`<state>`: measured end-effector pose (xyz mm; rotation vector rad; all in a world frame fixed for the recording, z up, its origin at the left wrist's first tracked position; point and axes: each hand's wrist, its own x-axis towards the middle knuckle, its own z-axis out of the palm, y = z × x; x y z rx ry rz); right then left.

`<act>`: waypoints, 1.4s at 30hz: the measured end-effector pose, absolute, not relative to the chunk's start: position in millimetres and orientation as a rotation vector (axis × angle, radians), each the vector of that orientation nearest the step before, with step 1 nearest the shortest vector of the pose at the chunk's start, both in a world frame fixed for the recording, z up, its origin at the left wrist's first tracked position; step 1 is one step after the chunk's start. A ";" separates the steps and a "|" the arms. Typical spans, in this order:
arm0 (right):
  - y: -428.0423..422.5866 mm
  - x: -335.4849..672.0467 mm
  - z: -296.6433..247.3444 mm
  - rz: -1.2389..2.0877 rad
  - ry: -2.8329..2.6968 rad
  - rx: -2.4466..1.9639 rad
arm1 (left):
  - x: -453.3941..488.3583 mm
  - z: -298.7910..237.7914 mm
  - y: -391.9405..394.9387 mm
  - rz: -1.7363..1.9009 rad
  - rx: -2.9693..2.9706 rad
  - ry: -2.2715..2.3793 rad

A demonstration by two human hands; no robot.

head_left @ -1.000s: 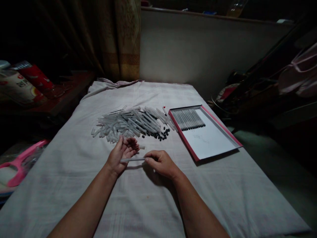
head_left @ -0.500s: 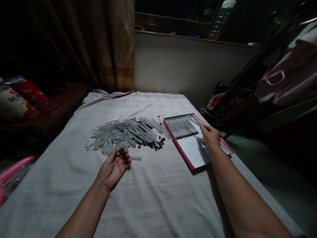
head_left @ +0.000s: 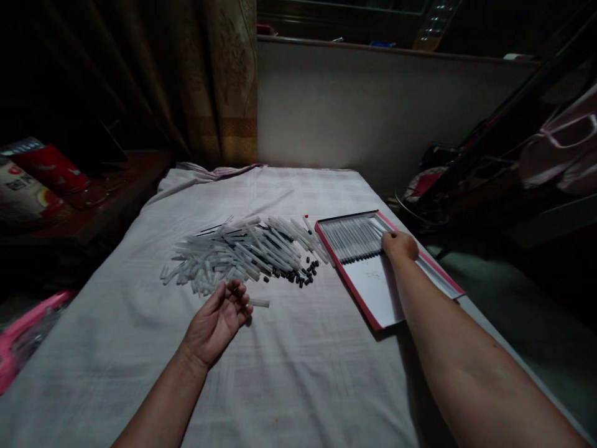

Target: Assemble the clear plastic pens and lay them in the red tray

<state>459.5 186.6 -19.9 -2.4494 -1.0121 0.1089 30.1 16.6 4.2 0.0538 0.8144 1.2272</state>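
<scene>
My right hand [head_left: 400, 247] is over the right side of a shallow box [head_left: 351, 292] with pink-red edges. Its thumb and fingers are pinched on a clear pen, mostly hidden by the hand, at the right end of a row of clear pens [head_left: 352, 236] with black ends. My left hand [head_left: 226, 320] rests palm up on the cloth, fingers loosely curled and apart, nothing in it. Just beyond it spreads a heap of clear pen barrels [head_left: 233, 252]. Small black plugs [head_left: 301, 277] lie scattered at the heap's right edge, and one loose barrel [head_left: 260, 303] is beside my left fingertips.
A pale checked cloth [head_left: 298, 373] covers the table. To the left are a red packet [head_left: 56, 168] on a dark side table and a pink basket [head_left: 28, 330]. A curtain [head_left: 228, 93] and a wall [head_left: 326, 106] stand behind; a bottle [head_left: 433, 28] is on the sill.
My right hand has lowered the pen to the right end of the row in the box. My left hand keeps its pose. The whole view has shifted slightly.
</scene>
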 end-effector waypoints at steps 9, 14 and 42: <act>181.1 454.2 -13.4 0.123 -1.174 -2.540 | 29.6 3.3 18.3 1.211 0.039 0.811; 177.8 450.4 -2.4 0.168 -1.226 -2.566 | 32.0 6.5 17.5 1.222 0.029 0.827; 16.8 213.4 -3.9 0.409 -2.319 -1.574 | 15.1 9.1 18.6 1.391 0.223 0.898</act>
